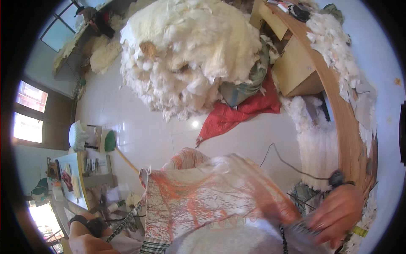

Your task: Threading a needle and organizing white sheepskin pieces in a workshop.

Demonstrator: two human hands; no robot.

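An apron [211,194] with orange and white print covers my lap and front. At the lower left, my left hand [86,237] is beside the apron's dark cord, next to a black object [94,223]. I cannot make out whether that object is held or worn, and the fingers do not show clearly. My right hand [338,213] is smeared by motion at the lower right, near the bench's edge. Just above it lies a black device [337,178] with a thin dark cable; touching cannot be told. What the fingers do is unclear.
A large heap of white fleecy pelts [190,51] stands ahead on the tiled floor, a red cloth [241,118] beside it. A wooden bench [325,80] with fluffy scraps curves along the right. White fleece [315,148] hangs there. A green-headed broom [111,142] and small table [72,180] stand left.
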